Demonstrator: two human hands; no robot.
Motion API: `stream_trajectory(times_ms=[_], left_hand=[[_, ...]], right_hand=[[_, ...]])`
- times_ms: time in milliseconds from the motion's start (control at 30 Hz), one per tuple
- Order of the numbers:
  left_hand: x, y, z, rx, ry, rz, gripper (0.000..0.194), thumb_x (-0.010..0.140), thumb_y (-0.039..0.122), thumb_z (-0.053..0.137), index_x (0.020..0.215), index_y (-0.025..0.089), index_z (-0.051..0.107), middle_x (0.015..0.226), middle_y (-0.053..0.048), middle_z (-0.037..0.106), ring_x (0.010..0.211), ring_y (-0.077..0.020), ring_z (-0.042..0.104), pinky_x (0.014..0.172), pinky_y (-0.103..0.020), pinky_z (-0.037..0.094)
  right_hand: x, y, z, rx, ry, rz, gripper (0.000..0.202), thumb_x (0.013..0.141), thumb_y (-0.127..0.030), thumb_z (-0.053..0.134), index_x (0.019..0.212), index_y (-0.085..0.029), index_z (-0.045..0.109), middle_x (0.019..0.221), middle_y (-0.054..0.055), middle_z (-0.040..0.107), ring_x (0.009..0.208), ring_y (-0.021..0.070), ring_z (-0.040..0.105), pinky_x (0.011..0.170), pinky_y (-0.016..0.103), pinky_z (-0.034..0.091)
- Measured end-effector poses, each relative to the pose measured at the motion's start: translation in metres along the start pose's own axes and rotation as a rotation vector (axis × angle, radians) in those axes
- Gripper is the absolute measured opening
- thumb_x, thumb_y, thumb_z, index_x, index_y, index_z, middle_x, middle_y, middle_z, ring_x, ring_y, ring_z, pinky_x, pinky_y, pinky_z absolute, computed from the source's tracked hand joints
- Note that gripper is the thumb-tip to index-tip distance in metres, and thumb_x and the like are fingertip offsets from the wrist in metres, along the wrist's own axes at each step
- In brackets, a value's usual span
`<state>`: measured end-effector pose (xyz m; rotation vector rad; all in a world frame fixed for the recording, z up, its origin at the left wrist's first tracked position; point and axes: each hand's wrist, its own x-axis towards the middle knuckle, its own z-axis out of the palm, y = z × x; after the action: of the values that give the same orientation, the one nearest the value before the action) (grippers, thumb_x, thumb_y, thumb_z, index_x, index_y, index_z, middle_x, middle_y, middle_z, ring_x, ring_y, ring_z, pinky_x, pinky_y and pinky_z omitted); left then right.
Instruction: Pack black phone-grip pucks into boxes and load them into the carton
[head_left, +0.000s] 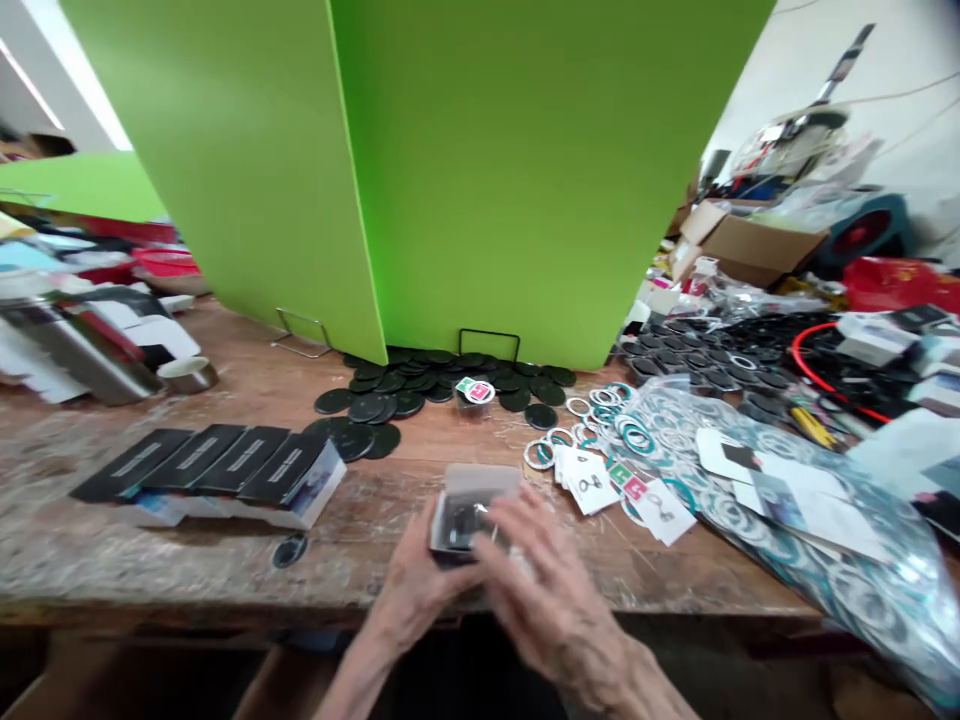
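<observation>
Right hand (536, 575) blurred in motion, open box (481, 480) partly hidden behind its fingers (511, 518), lettering (287, 463) on black boxes (225, 460) left of those fingers too small to read, green panels (510, 170) beyond them cut off up top

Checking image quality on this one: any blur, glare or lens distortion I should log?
Head view: right hand motion-blurred, its fingers smeared over the small open box; left hand somewhat clearer. Head view: shiny glare on the plastic bag at right. Head view: wide-angle stretching toward the edges, green panels splaying outward; upper-left corner washed out.
</observation>
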<state>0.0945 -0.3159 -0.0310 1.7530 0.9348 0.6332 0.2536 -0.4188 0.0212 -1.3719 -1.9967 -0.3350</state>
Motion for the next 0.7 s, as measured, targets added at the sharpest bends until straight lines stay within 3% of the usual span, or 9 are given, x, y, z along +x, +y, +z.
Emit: stream_trajectory(times_ms=[67,100,200,233,300,367,533,600,700], left_hand=[[-0.001,0.014,0.012,0.016,0.076,-0.02,0.073,0.065,0.046,0.077,0.127,0.025,0.046,0.118,-0.009,0.06,0.113,-0.0317,0.055,0.096,-0.049,0.046],[-0.001,0.021,0.014,0.015,0.062,-0.005,0.081,0.06,0.044,0.081,0.129,0.024,0.045,0.122,-0.01,0.057,0.118,-0.0323,0.052,0.099,-0.05,0.044],[0.004,0.034,-0.002,-0.08,-0.144,0.041,0.104,0.054,0.039,0.085,0.142,0.024,0.032,0.135,-0.012,0.048,0.122,-0.0304,0.049,0.1,-0.044,0.045],[0.008,0.036,-0.013,-0.08,-0.176,0.036,0.099,0.061,0.04,0.081,0.144,0.024,0.029,0.135,-0.012,0.049,0.119,-0.0277,0.052,0.097,-0.041,0.048],[0.027,0.035,-0.039,0.059,-0.071,-0.024,0.07,0.079,0.036,0.064,0.142,0.023,0.035,0.127,-0.01,0.056,0.109,-0.0226,0.059,0.091,-0.036,0.051],[0.057,0.03,-0.059,0.325,0.16,-0.099,0.049,0.085,0.025,0.052,0.134,0.018,0.047,0.12,-0.011,0.059,0.11,-0.0233,0.058,0.096,-0.039,0.047],[0.143,0.013,-0.079,0.619,0.52,-0.263,0.049,0.087,0.021,0.054,0.134,0.012,0.042,0.142,-0.018,0.038,0.136,-0.0362,0.028,0.111,-0.059,0.021],[0.16,0.007,-0.081,0.671,0.581,-0.317,0.046,0.088,0.026,0.057,0.131,0.015,0.046,0.142,-0.014,0.039,0.135,-0.0355,0.03,0.109,-0.062,0.022],[0.165,-0.002,-0.08,0.712,0.571,-0.303,0.037,0.088,0.033,0.059,0.121,0.017,0.054,0.134,-0.011,0.048,0.128,-0.0317,0.04,0.105,-0.058,0.031]], right_hand=[[-0.017,0.027,-0.01,-0.064,0.115,0.272,0.037,0.093,-0.016,0.039,0.129,-0.022,0.044,0.127,0.014,0.051,0.119,0.0255,0.049,0.095,0.045,0.049],[-0.026,0.044,-0.013,-0.148,0.14,0.417,0.034,0.095,-0.023,0.037,0.128,-0.021,0.045,0.125,0.015,0.051,0.114,0.0275,0.052,0.092,0.047,0.049],[-0.056,0.1,-0.009,-0.405,-0.015,0.639,0.046,0.093,-0.046,0.037,0.126,-0.017,0.048,0.116,0.018,0.055,0.105,0.036,0.052,0.086,0.056,0.045],[-0.065,0.115,-0.005,-0.44,-0.073,0.663,0.049,0.092,-0.049,0.035,0.126,-0.016,0.048,0.114,0.018,0.057,0.104,0.0367,0.053,0.083,0.056,0.045],[-0.082,0.135,0.005,-0.464,-0.137,0.682,0.052,0.092,-0.052,0.032,0.125,-0.016,0.049,0.111,0.017,0.059,0.102,0.0364,0.053,0.081,0.053,0.045],[-0.094,0.145,0.016,-0.46,-0.143,0.691,0.053,0.092,-0.053,0.03,0.122,-0.015,0.051,0.109,0.017,0.061,0.103,0.0355,0.054,0.081,0.051,0.045],[-0.095,0.143,0.027,-0.513,-0.075,0.682,0.058,0.093,-0.057,0.024,0.115,-0.012,0.054,0.106,0.017,0.063,0.103,0.0347,0.055,0.083,0.048,0.044],[-0.089,0.139,0.026,-0.541,-0.035,0.638,0.056,0.095,-0.054,0.024,0.117,-0.012,0.054,0.104,0.017,0.063,0.101,0.0342,0.056,0.084,0.049,0.043],[-0.081,0.135,0.022,-0.563,0.026,0.599,0.052,0.096,-0.05,0.025,0.117,-0.013,0.055,0.101,0.017,0.062,0.099,0.0347,0.055,0.083,0.051,0.043]])
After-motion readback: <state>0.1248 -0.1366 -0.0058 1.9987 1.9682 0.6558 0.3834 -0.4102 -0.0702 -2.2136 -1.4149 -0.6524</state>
